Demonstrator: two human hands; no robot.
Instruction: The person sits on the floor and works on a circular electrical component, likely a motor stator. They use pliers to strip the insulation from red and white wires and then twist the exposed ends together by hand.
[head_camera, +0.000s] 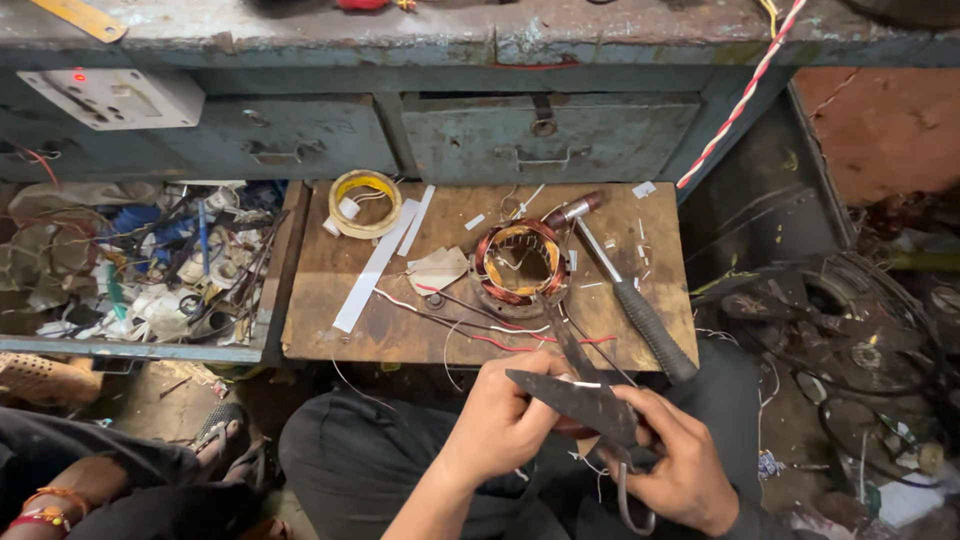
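Holding scissors over the lap, both hands' fingers closed: left by a wire, right at handles | blades point up-left | hammer, stator on worktop ahead

Copper-orange windings ring the grey stator; red and white wires trail across the brown wooden board. Tape roll yellow and white, hammer grip black, scissors dark grey. Bench worn blue-green; a red-and-white twisted cable crosses it.

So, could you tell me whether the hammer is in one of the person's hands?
No, the hammer lies on the wooden board beside the copper-wound stator, untouched.
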